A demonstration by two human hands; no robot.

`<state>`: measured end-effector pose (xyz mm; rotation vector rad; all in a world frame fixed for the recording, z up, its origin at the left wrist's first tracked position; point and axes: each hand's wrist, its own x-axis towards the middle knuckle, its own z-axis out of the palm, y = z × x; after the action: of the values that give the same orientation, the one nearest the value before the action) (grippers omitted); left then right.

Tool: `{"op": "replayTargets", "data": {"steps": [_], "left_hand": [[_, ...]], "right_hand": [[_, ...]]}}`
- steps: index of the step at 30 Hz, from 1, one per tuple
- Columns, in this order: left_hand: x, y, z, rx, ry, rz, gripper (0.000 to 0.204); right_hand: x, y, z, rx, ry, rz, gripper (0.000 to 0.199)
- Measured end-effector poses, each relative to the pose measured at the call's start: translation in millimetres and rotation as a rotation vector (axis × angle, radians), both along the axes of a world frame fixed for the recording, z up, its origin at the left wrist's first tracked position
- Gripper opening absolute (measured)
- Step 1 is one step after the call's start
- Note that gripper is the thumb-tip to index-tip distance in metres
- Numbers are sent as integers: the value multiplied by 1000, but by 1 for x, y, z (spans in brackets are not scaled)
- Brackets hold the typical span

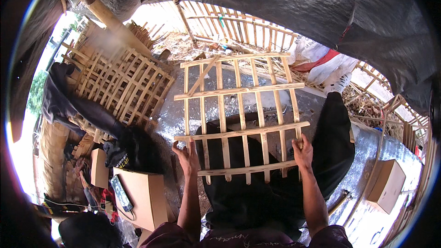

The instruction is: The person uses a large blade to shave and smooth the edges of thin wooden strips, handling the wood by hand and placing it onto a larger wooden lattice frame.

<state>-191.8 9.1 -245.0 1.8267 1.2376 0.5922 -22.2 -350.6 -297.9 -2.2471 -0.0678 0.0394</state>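
A lattice panel of pale bamboo strips (241, 90) stretches out in front of me above my lap. It has several long slats crossed by several bars, and a short strip (204, 77) slants across its far left corner. My left hand (186, 157) is closed on the panel's near left side, by the end of a crossbar. On the near right side, my right hand (303, 154) grips the outer slat just below the same bar. Below the panel are my legs in black trousers (333, 128), the right one stretched forward.
Woven lattice panels (126, 80) are stacked at the left beside dark cloth (87, 105). A cardboard box (154, 197) with a corded device (121, 193) stands near my left arm. Another box (387, 186) lies at right. A bamboo pole (108, 18) and dark tarp (285, 4) hang overhead.
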Motion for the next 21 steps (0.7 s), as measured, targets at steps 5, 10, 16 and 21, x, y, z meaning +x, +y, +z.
{"op": "replayTargets", "data": {"steps": [5, 10, 16, 21], "left_hand": [[4, 4, -14, -27, -201, -29, 65], [7, 3, 3, -153, -129, -55, 45], [9, 6, 11, -117, -193, -72, 40], [15, 16, 20, -136, -229, -51, 40]], "right_hand": [[4, -5, -9, -7, -19, 7, 50], [1, 0, 10, -15, -25, 20, 51], [4, 3, 21, 39, -20, 76, 57], [22, 15, 27, -163, -77, 174, 70]]}}
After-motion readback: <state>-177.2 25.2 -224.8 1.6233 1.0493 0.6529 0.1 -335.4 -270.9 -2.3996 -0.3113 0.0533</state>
